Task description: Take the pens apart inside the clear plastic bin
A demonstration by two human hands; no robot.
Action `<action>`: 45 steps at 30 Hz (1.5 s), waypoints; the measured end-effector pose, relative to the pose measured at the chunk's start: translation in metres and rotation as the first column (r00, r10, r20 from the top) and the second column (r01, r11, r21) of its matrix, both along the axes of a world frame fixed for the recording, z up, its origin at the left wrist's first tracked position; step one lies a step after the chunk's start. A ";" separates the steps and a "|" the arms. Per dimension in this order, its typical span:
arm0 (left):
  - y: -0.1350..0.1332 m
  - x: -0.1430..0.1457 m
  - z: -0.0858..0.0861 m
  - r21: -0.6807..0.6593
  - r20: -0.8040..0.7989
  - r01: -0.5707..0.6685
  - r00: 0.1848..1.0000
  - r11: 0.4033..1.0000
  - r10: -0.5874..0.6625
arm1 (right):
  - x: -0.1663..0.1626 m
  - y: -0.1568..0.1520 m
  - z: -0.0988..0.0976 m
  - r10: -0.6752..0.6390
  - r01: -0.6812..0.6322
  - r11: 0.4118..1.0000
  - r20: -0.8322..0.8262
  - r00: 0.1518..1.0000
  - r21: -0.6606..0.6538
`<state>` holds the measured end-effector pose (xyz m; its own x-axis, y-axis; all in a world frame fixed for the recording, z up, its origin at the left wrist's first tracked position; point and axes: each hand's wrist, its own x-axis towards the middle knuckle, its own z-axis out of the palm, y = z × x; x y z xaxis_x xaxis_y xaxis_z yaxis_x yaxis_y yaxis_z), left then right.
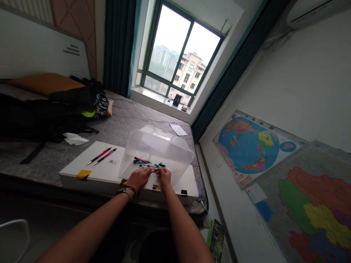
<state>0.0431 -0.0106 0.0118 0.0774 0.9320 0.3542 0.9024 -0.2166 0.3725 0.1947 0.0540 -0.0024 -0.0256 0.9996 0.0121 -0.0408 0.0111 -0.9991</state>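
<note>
My left hand (139,179), with a watch and a red band at its wrist, is closed in a pinch at the front of a translucent plastic bin (175,148). Close beside it my right hand (164,177) is closed too. Between the fingertips of both hands is a slim pen (155,170), partly covered by the fingers. Just beyond them, several red, teal and black pens (141,160) lie in a loose pile within the bin. To the left, two red-and-black pens (105,156) rest side by side on a white box (90,153), which also bears the bin.
The white box lies on a grey mattress (128,109). A crumpled tissue (75,138) and dark bags (35,117) are on the left. A white paper (178,129) lies behind the bin. At the right edge, a white cable (204,206) hangs down near the wall.
</note>
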 end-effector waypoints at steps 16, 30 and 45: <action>0.000 -0.001 -0.001 0.051 0.016 0.042 0.999 0.998 -0.043 | 0.000 0.000 -0.001 -0.005 0.005 1.000 -0.045 0.999 -0.010; 0.001 -0.002 -0.002 0.111 -0.016 0.046 0.999 0.993 -0.044 | 0.000 -0.003 0.004 -0.003 0.002 1.000 -0.067 0.998 -0.023; 0.002 -0.001 -0.005 0.076 -0.058 -0.026 0.998 0.997 0.031 | 0.002 0.001 -0.002 0.024 -0.025 1.000 -0.069 0.997 -0.009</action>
